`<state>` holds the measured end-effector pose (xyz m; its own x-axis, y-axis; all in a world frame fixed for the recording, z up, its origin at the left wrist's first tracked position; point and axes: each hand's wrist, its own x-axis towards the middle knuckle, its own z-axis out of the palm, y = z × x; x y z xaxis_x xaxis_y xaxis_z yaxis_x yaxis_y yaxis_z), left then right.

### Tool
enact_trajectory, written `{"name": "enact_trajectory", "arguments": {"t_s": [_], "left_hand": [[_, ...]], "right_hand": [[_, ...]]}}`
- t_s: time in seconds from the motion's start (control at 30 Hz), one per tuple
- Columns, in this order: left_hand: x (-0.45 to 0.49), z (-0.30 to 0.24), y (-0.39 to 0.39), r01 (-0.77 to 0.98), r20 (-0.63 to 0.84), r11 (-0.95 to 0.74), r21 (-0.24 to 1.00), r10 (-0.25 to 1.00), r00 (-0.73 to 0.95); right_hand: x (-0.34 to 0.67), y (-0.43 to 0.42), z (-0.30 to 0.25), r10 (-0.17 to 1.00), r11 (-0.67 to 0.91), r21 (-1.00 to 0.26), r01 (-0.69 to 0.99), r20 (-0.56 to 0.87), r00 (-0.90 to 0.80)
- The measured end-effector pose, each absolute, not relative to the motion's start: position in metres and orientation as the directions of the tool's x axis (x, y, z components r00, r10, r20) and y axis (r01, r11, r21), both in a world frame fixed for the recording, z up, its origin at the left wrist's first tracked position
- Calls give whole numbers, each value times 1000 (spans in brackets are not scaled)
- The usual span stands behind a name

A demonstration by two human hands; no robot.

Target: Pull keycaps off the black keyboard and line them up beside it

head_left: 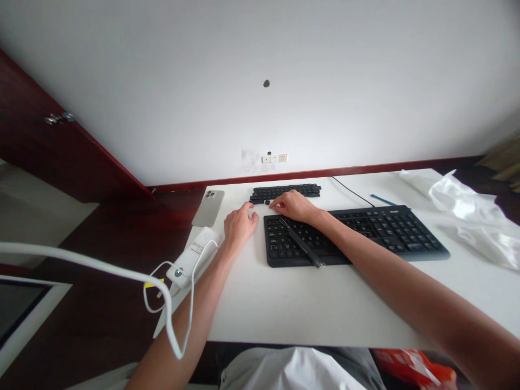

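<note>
A black keyboard [385, 233] lies on the white table [309, 309], with a thin dark tool [303, 244] resting across its left keys. Behind it sits a row of loose black keycaps [286, 192], and one single keycap [267, 202] lies beside them. My right hand [294, 206] rests above the keyboard's top left corner, fingers curled and pinched near that single keycap. My left hand [239, 225] sits on the table left of the keyboard, fingers curled toward the keycaps; whether it holds anything is hidden.
A phone [208, 208] lies face down at the table's left corner. A white power bank [194, 257] with a white cable [162, 303] sits at the left edge. A clear plastic bag [471, 208] and a blue pen [384, 200] are at the right.
</note>
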<state>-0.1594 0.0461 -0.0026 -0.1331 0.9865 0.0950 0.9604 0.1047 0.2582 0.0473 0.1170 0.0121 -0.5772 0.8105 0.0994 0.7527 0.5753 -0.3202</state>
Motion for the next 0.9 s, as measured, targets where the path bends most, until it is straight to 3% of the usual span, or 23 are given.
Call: {"name": "enact_trajectory", "arguments": {"t_s": [0.4, 0.73, 0.9], "left_hand": [[-159, -2, 46, 959, 101, 100, 264, 986, -130], [-157, 1, 45, 956, 76, 105, 274, 989, -130], [-159, 0, 45, 955, 89, 109, 277, 986, -139]], "right_hand": [[47, 118, 6, 810, 579, -333, 744, 136, -570], [44, 111, 15, 881, 472, -253, 845, 104, -461], [44, 111, 13, 872, 489, -252, 835, 108, -478]]}}
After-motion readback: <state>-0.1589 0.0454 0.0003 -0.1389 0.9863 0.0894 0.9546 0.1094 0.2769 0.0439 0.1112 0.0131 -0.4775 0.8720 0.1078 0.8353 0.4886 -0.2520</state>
